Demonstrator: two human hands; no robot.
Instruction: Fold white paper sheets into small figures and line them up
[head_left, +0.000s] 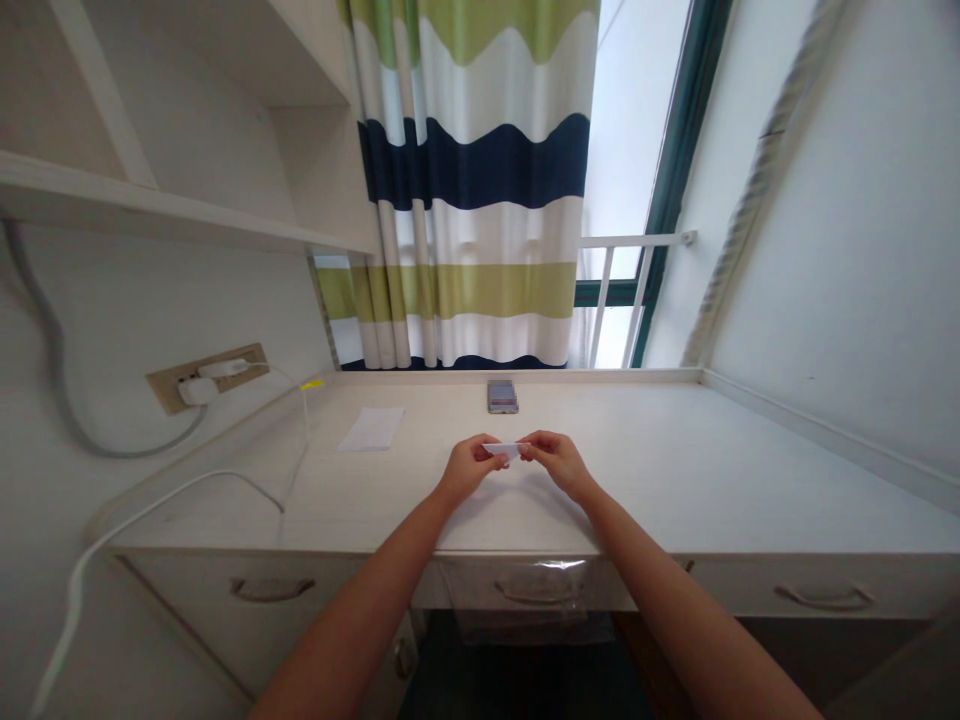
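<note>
Between my two hands is a small folded piece of white paper (507, 451), roughly triangular with its point toward me. It is held just above the white desk (660, 470). My left hand (471, 467) pinches its left end between thumb and fingers. At the right end, my right hand (556, 458) grips it the same way. Beyond my hands a phone (502, 397) lies flat near the back of the desk, its screen lit. White sheets of paper (373, 429) lie to the left of it.
White cables run from a wall socket (208, 378) along the left side. A shelf (187, 215) juts out above the desk on the left. A striped curtain (480, 240) hangs behind. Clear plastic (525, 610) hangs over the front drawer. A yellow scrap (312, 384) lies at the back left.
</note>
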